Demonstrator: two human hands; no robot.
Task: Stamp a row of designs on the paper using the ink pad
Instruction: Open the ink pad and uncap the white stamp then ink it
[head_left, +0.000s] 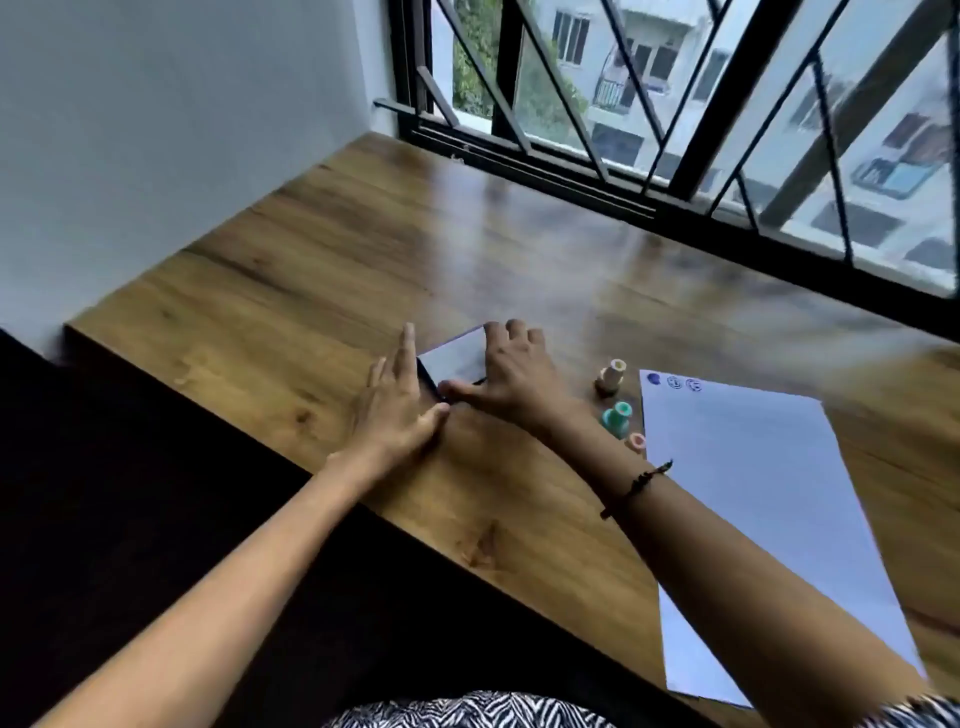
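Bracketing the ink pad (453, 358) on the table (291, 291), my left hand (397, 410) lies flat-open along its near long edge, right hand (511, 376) pinching its right end; stamps (615, 415) and paper (769, 499) lie rightward, nearer my right.

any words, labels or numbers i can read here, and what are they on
None can be read.
Paper: three blue stamped marks near its top corner, too small and blurred to tell as text.
Ink pad: lid shows no legible label.
Three stamps: no lettering visible.
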